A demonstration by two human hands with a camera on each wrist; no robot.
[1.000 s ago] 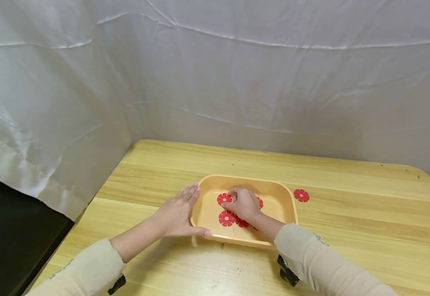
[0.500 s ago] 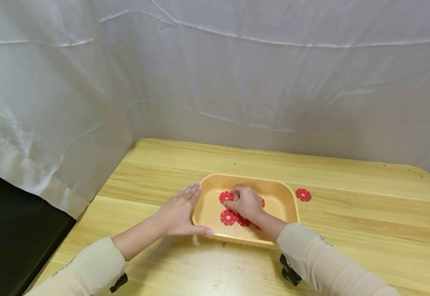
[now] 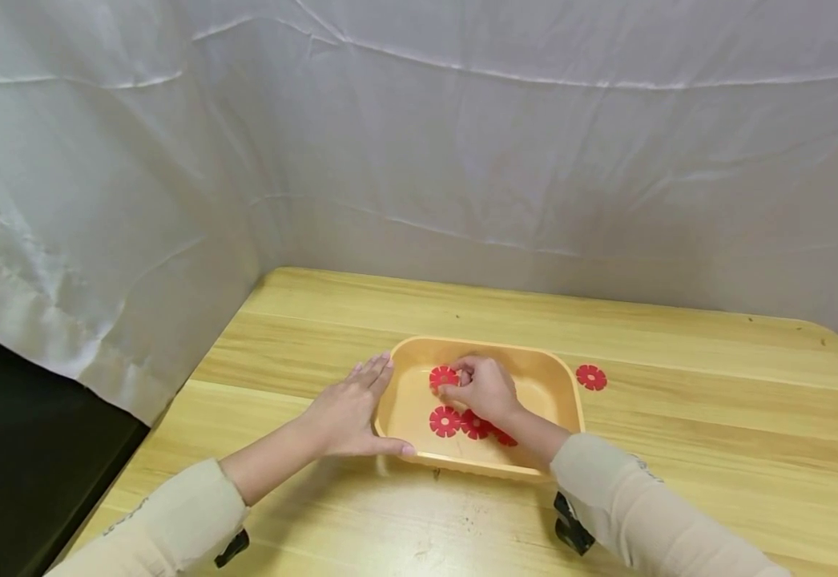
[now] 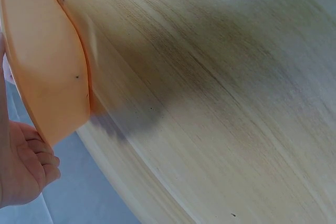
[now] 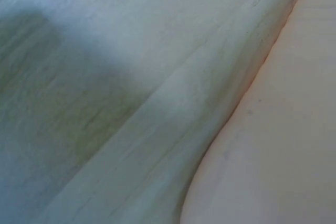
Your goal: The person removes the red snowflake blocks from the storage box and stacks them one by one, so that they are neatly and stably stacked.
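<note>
Right hand [image 3: 486,388] sits inside the shallow orange plastic tray [image 3: 563,393], fingers curled, thumb and fingertips pinching the red flower-shaped paper disc [image 3: 442,377] at the tray's 10 o'clock corner. Whether the disc has left the tray floor we cannot tell.

Left hand [image 3: 343,417] lies flat on the light wooden tabletop [image 3: 715,417] against the tray's 9 o'clock wall, fingers straight, thumb laid along the near rim; it grips nothing and only steadies the tray. The left wrist view shows the tray's outer wall [image 4: 44,72] with the palm [image 4: 21,166] just beside it.

Outward from the right hand: three more red flower discs lie on the tray floor toward 6 o'clock, one clear [image 3: 445,421], two [image 3: 475,424] partly under the wrist. A single red disc [image 3: 591,377] lies on the tabletop just outside the tray at 3 o'clock.

Our reading: one disc is out, one in the fingers, about three left inside, so we judge the work under halfway. Others may hide beneath the hand.
</note>
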